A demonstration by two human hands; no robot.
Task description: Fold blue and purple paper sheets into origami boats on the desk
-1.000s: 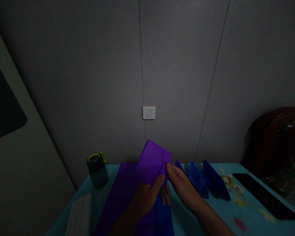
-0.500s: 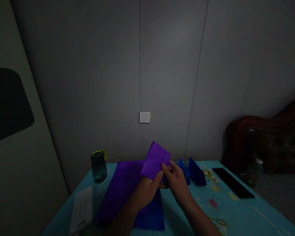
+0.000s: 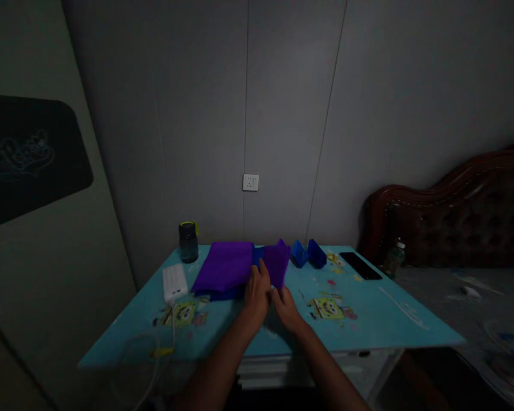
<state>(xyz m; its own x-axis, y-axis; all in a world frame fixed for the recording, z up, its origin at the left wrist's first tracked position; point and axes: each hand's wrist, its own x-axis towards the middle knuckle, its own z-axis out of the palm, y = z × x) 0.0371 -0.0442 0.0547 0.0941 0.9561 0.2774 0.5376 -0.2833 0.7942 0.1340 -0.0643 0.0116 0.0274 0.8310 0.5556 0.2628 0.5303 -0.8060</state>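
Note:
A folded piece of purple paper [image 3: 277, 264] stands tilted just above the table. My right hand [image 3: 286, 308] pinches its lower edge between thumb and fingers. Against its left side is my left hand [image 3: 257, 291], fingers closed along the edge; its thumb is partly hidden. Behind my left hand lie purple sheets [image 3: 229, 265] on top of blue sheets [image 3: 227, 294]. Two folded blue paper pieces, one lighter [image 3: 299, 254] and one darker [image 3: 316, 254], stand right of the held paper.
The cartoon-print table [image 3: 381, 325] bears a dark bottle [image 3: 189, 245] and a white power bank [image 3: 174, 281] with a cable at left. At right lies a black phone [image 3: 360, 266]. Beyond the table are a clear bottle [image 3: 394, 260] and a leather headboard [image 3: 449, 228].
Both hands have brought the folded purple paper down and nearer to the table, turning it more upright. The view has shifted, showing more of the table front.

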